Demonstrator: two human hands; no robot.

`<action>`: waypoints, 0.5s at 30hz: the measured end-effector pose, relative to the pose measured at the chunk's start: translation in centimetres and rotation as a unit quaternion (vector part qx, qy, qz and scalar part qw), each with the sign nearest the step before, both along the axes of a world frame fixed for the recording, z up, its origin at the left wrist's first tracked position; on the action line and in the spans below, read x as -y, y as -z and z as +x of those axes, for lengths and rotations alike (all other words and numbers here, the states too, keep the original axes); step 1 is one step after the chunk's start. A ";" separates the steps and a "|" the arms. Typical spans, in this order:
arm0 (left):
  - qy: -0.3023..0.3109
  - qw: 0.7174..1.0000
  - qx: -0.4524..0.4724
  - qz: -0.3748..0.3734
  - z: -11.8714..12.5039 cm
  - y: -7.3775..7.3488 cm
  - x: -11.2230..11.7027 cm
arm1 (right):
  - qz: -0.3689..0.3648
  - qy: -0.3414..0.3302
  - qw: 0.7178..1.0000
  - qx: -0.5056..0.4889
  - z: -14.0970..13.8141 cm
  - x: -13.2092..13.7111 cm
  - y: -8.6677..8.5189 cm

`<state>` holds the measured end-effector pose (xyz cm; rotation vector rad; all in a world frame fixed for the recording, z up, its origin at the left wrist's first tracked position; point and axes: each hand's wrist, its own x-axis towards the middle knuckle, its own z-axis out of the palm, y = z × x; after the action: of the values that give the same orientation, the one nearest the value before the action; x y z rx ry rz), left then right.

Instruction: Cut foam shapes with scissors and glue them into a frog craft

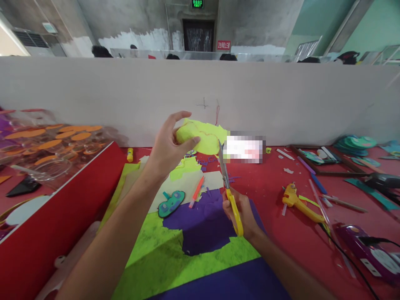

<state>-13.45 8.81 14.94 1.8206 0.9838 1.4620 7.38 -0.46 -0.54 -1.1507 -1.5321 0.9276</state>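
My left hand [171, 143] pinches a bright yellow sheet [204, 135], held up above the table; a faint curved outline is drawn on it. In my right hand [239, 210] is a pair of scissors [234, 210] with yellow handles, its blades pointing up at the sheet's right edge. Whether the blades are parted is hard to tell. Below lie a teal cut-out with purple spots [171, 203], an orange marker [197, 189], a ragged purple sheet [203, 225] and pale green pieces.
A yellow glue gun [301, 204] with a cord lies at right, near a purple power strip [370, 252] and a dark frame [343, 171]. Clear cups with orange discs [50, 143] stand behind a red divider [62, 208] at left. A white panel [140, 96] bounds the back.
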 end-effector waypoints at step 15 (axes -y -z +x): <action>0.111 0.983 0.137 -0.060 2.7 1.0 1.3 | 0.016 -0.018 1.000 -0.013 0.2 -0.2 0.8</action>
<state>-10.80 7.51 13.91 1.5380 0.6938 1.4350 7.59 -0.24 -1.31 -1.0875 -1.5458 0.9341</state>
